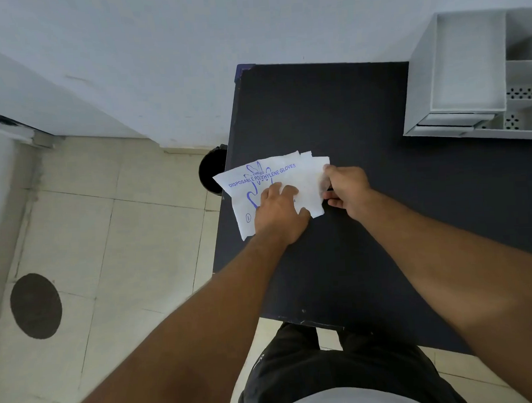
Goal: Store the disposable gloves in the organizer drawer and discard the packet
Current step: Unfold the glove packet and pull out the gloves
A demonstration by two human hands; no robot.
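A white packet (257, 178) printed with blue "DISPOSABLE POLYTHYLENE GLOVES" lies at the left edge of the dark table (331, 111), partly overhanging it. My left hand (279, 213) presses flat on the packet's lower middle. A stack of translucent white gloves (311, 174) sticks out of the packet's right end. My right hand (346, 191) pinches the right edge of that stack. The white organizer (467, 67) stands at the table's back right, with open top compartments and a drawer front (453, 120) low on its near side.
A black round bin (212, 170) stands on the tiled floor just left of the table, partly under the packet. A dark round mark (36, 305) lies on the floor far left. A white wall runs behind the table.
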